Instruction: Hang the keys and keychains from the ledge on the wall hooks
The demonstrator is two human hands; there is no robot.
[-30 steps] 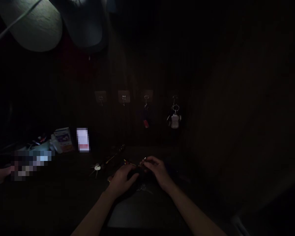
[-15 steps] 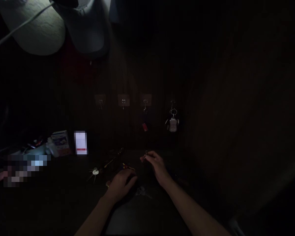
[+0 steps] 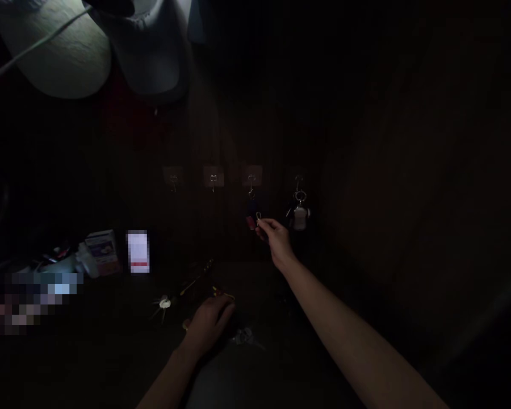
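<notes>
Four thin wire hooks (image 3: 213, 180) line the dark brown wall (image 3: 230, 136), with a small red rectangular tag (image 3: 251, 222) hanging from the third from the left. Low and well left of that tag, a fan of silver keys with a round pale head (image 3: 164, 303) lies on the dark tabletop (image 3: 89, 352). Below and left of the tag, the left hand (image 3: 208, 321) rests palm down, fingers bent, thumb apart; whether it holds anything underneath, I cannot tell. A thin yellow cord (image 3: 229, 296) shows by its fingers, so a sideways slide of that hand could drag the cord, or push the dim grey metal keys (image 3: 244, 336) low beneath the tag. Just right of the tag, the right hand (image 3: 277, 241) pinches a small gold-toned wire loop (image 3: 258, 215), which stands up close beside the tag; it is too dark to tell if they touch. Such closeness could make the loop snag, and a slight pinch on slim metal could let it drop. Farther right of the tag hangs a rounded grey fob on a silver ring (image 3: 300, 218), near enough for a wrist swing to knock.

Against half a second ago, the left hand is little changed, while the right hand has risen from well below the tag to beside it.
</notes>
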